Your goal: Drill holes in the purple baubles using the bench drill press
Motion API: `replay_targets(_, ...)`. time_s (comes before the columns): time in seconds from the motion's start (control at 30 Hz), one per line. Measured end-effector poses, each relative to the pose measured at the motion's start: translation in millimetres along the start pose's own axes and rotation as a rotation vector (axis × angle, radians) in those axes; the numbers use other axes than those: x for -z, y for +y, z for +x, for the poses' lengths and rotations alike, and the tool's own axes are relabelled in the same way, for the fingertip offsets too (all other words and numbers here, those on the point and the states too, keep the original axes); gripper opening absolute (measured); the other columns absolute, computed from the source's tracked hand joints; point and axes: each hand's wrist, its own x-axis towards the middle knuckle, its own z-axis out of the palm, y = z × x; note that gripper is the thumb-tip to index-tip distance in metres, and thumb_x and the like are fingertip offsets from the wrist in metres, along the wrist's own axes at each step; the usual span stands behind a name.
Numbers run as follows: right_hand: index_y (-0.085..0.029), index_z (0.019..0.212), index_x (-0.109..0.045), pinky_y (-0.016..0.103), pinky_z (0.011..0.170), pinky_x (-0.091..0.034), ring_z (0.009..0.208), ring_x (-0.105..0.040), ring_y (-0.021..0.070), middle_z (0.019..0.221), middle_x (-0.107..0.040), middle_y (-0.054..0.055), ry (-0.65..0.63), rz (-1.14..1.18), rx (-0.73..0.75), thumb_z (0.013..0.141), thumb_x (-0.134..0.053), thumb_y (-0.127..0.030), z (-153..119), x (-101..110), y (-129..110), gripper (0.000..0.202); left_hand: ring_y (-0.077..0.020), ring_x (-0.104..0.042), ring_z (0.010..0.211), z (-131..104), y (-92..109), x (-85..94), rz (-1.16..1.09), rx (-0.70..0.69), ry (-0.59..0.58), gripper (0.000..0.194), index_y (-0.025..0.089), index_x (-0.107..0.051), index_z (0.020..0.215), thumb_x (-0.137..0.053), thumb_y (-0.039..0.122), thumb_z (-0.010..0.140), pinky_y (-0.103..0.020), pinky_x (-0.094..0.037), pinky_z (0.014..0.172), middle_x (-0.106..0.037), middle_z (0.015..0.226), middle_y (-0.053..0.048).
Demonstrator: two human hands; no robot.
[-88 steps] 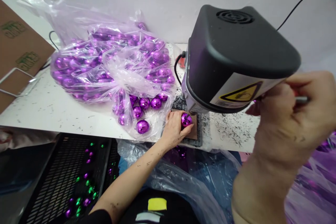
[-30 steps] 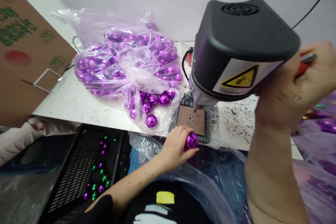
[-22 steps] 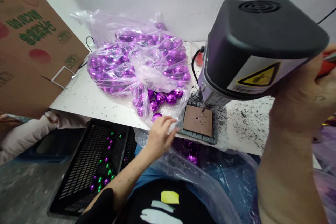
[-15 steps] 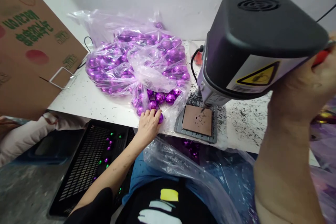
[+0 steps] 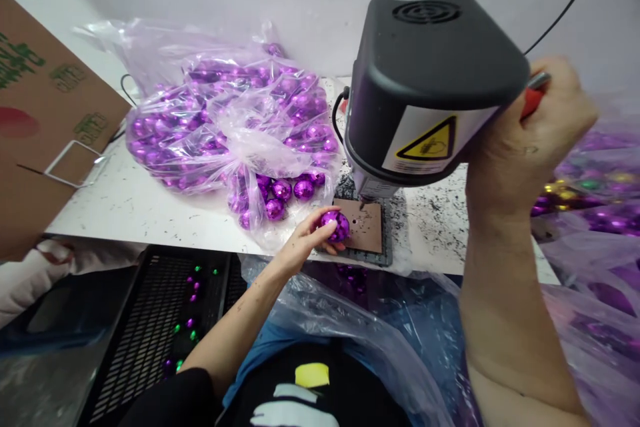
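Observation:
My left hand [image 5: 303,240] holds a shiny purple mirror ball [image 5: 340,224] between thumb and fingers, just above the left edge of a brown square plate [image 5: 369,233]. A small hole shows in that plate, with dark flecks around it. Over the plate stands a black bench press machine [image 5: 435,60] bearing a yellow warning label; its thin tip points down at the plate. On the machine's right side, my right hand [image 5: 535,133] is wrapped round a red handle [image 5: 532,103] with a metal end. Most of the handle is hidden by the fingers.
A clear plastic bag [image 5: 250,127] of purple balls lies left of the machine, several spilling from its mouth. A cardboard box [image 5: 55,140] stands at left. Below is a black crate [image 5: 145,320] with small coloured bits. More bagged balls [image 5: 610,213] are at right. Another person's sleeve [image 5: 25,280] shows at lower left.
My left hand has moved right from the bag's mouth to the plate, carrying a purple ball. My right hand stays on the handle. The view has shifted to the right.

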Motion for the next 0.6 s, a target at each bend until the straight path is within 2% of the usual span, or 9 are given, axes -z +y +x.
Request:
replay_targets(0.07,-0.011,0.074,-0.045,0.019,0.061,-0.026,0.059,-0.031,-0.0011,0.061,-0.031,-0.006,0.016,-0.010,-0.020,0.082,-0.039,-0.074,0,1,1,0.063,-0.0156,-0.065,0.065,15,-6,-4.3,0.156,-0.039,0.109,0.055,0.018,-0.059,0.125,-0.055,0.059,0.089,-0.027,-0.051,0.059,-0.068,0.082,-0.003)
replay_targets(0.13,-0.012,0.075,-0.045,0.019,0.060,-0.027,0.057,-0.031,-0.0007,0.060,-0.030,-0.006,0.009,-0.024,-0.028,0.082,-0.039,-0.075,0,1,2,0.064,-0.0163,-0.066,0.076,25,-9,-6.2,0.321,-0.137,0.192,0.048,0.018,-0.062,0.119,-0.056,0.056,0.090,-0.028,-0.052,0.069,-0.069,0.091,-0.003)
replay_targets(0.23,-0.012,0.075,-0.045,0.019,0.060,-0.028,0.057,-0.032,0.0005,0.059,-0.029,-0.006,0.009,-0.032,-0.010,0.080,-0.036,-0.080,0,0,4,0.068,-0.0188,-0.065,0.099,32,-12,-9.2,0.500,-0.255,0.219,0.038,0.021,-0.061,0.118,-0.058,0.048,0.092,-0.031,-0.051,0.087,-0.069,0.111,-0.003)
replay_targets(0.3,-0.013,0.073,-0.044,0.020,0.059,-0.028,0.057,-0.032,0.0012,0.059,-0.029,-0.006,0.023,-0.025,0.003,0.078,-0.036,-0.083,1,-1,5,0.071,-0.0197,-0.064,0.104,32,-13,-12.0,0.617,-0.305,0.228,0.037,0.022,-0.058,0.122,-0.059,0.045,0.093,-0.033,-0.049,0.092,-0.068,0.115,-0.004)
replay_targets(0.47,-0.013,0.073,-0.043,0.020,0.059,-0.028,0.058,-0.031,0.0007,0.060,-0.030,-0.005,0.022,-0.002,0.007,0.079,-0.038,-0.080,1,-2,1,0.068,-0.0218,-0.061,0.105,33,-19,-22.1,0.897,-0.496,0.244,0.043,0.022,-0.056,0.124,-0.066,0.045,0.089,-0.035,-0.049,0.093,-0.062,0.113,-0.007)
replay_targets(0.6,-0.012,0.074,-0.042,0.020,0.064,-0.024,0.063,-0.029,-0.0008,0.064,-0.030,-0.006,0.013,0.009,0.004,0.086,-0.040,-0.068,-1,0,-3,0.057,-0.0228,-0.060,0.103,41,-24,-33.9,0.936,-0.519,0.311,0.044,0.021,-0.059,0.117,-0.074,0.044,0.083,-0.035,-0.048,0.089,-0.060,0.109,-0.007)
